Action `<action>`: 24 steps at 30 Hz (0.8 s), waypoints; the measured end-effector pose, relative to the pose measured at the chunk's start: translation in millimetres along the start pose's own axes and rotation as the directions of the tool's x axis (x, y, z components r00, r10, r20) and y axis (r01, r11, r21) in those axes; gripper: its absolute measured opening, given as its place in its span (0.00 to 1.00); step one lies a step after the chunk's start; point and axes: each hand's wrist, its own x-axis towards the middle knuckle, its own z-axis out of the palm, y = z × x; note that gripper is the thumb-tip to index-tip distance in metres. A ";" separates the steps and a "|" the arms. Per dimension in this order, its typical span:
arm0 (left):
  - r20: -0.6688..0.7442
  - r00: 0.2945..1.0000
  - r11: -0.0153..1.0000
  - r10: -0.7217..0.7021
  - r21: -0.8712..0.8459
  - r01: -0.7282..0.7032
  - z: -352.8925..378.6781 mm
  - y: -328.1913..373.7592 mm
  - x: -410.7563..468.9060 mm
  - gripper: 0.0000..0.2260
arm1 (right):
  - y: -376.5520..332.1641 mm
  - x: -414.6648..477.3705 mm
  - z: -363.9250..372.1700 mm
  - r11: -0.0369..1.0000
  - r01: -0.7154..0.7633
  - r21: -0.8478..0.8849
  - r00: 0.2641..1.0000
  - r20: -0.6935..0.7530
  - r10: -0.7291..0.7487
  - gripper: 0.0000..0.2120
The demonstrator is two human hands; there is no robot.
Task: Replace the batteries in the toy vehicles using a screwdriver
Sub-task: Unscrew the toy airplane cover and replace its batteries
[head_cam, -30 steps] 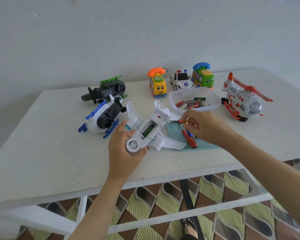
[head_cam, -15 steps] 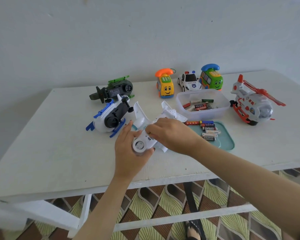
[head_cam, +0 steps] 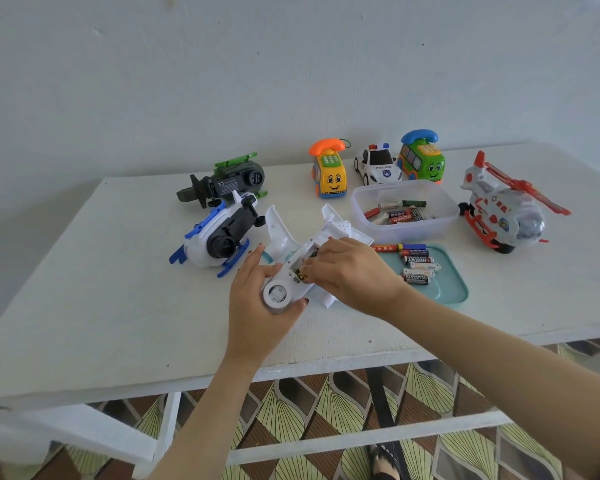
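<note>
Floor: patterned tiles in brown and yellow-green, seen through the table frame.
Foot: in a dark sandal at the bottom edge.
Table: white top; everything else lies on it.
Left hand: fingers and thumb curled round the plane's round nose, gripping it from the near side.
Plane: white toy, belly up near the table's front middle, nose toward the person and tail pointing away; its battery compartment is open.
Right hand: reaches in from the right and lies over the plane's belly, fingers bent, tips pinching a battery at the compartment.
Battery: only a gold-coloured end shows, at the near end of the compartment under the fingertips.
Tray: teal and flat, just right of the plane, partly under the right wrist.
Tray batteries: a loose row of cells lying side by side.
Blue helicopter: white and blue, on its side just left of the plane, dark underside facing the camera.
Tub: clear plastic, behind the tray.
Tub batteries: a small mixed heap.
Red helicopter: white and red, upright, right of the tub.
Green helicopter: dark green, tipped over behind the blue one.
Yellow car: orange phone handset on top, upright at the back.
Police car: white, between the yellow car and the green bus.
Green bus: blue handset on top.
Wall: plain and pale, behind the table.
</note>
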 end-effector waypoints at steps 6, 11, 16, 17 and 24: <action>0.014 1.000 1.000 0.022 0.021 -0.022 0.5 -3.2 0.5 0.26 | -6.2 -7.3 -1.8 0.999 -0.030 -0.017 1.000 -0.006 0.030 0.10; 0.034 0.999 0.998 0.022 0.052 -0.023 0.2 -4.3 0.0 0.25 | -8.1 -10.2 0.4 0.995 -0.059 -0.081 0.998 0.032 0.061 0.11; 0.039 0.999 0.999 0.005 0.049 -0.007 -0.6 -3.2 0.0 0.24 | -13.5 -11.5 -6.4 0.992 -0.116 -0.042 0.989 0.086 0.119 0.15; 0.040 0.999 0.999 -0.005 0.050 0.003 -0.8 -3.1 -0.2 0.24 | -13.1 -13.5 -8.6 0.988 -0.154 -0.004 0.984 0.086 0.153 0.15; 0.044 0.998 0.998 -0.035 0.057 0.033 0.4 -4.5 -0.7 0.24 | 10.4 -35.7 -50.9 0.800 -0.571 -0.184 0.782 0.176 0.598 0.09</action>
